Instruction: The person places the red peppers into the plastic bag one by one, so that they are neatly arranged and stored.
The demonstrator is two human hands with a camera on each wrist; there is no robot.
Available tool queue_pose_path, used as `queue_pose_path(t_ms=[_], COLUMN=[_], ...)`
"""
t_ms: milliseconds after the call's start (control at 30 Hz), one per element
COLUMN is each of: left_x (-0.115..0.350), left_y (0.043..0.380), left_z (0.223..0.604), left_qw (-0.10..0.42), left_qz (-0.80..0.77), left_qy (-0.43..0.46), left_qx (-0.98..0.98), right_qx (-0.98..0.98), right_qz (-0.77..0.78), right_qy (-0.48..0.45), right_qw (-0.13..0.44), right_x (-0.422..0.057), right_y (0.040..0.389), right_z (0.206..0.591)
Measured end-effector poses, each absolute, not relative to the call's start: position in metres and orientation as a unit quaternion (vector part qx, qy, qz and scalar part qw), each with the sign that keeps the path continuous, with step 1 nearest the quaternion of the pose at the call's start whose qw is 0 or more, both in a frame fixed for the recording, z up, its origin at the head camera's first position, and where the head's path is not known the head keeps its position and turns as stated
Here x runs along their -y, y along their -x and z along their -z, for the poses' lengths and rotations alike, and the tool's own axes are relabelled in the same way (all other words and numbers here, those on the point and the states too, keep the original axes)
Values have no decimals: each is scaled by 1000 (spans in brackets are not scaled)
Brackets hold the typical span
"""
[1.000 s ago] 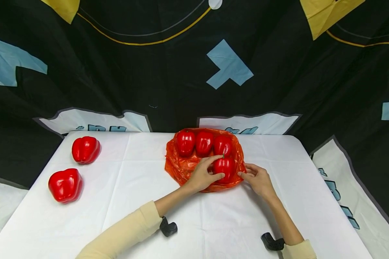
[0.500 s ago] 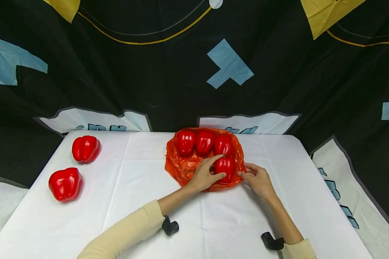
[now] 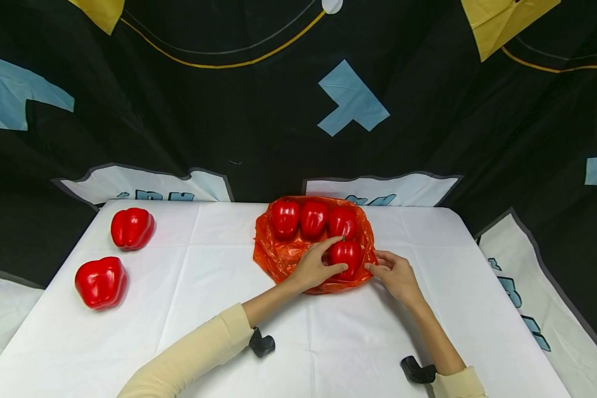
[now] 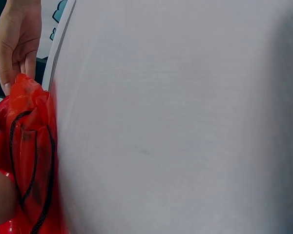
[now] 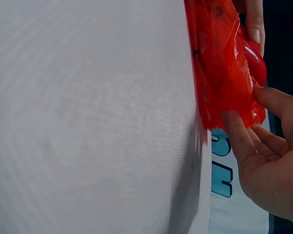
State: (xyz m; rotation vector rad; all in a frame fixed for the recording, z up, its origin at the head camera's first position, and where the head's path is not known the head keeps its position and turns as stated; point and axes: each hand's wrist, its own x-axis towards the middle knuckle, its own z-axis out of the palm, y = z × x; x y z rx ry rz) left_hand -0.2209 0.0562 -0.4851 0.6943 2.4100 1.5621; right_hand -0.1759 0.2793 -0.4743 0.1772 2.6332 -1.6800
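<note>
An orange-red plastic bag [image 3: 273,264] lies spread wide at the table's far middle. Three red bell peppers [image 3: 313,221] stand in a row along its back. A fourth-side spot at the front right holds another bell pepper [image 3: 346,257], which my left hand [image 3: 312,270] grips between thumb and fingers. With thumb and fingertips, my right hand [image 3: 399,279] pinches the bag's right rim. The right wrist view shows the bag [image 5: 224,73] between that hand's thumb and index finger [image 5: 241,136]. Black cord hangs on the bag's side [image 4: 31,161] in the left wrist view.
Two more red bell peppers, one farther back [image 3: 132,229] and one nearer [image 3: 101,283], lie on the left of the white-covered table [image 3: 204,249]. Behind the table hangs a black printed cloth [image 3: 204,121]. Each wrist wears a black mount [image 3: 262,342].
Almost nothing moves. The left forearm shifts very slightly to the right, while both hands keep their holds on the pepper and the bag rim.
</note>
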Motion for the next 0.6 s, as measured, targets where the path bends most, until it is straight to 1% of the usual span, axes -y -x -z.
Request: queue_pose_path(t_ms=[267, 600], left_x=[-53, -34], left_y=[223, 221], left_z=[481, 468], left_qw=[105, 86], left_qz=[-536, -530], left_qy=[-236, -240], left_qx=[-804, -809], right_qx=[-837, -838], right_qz=[545, 543], right_qy=[-55, -58], right_qw=[1, 5], right_x=[-280, -282], right_y=[176, 176], right_z=[474, 474])
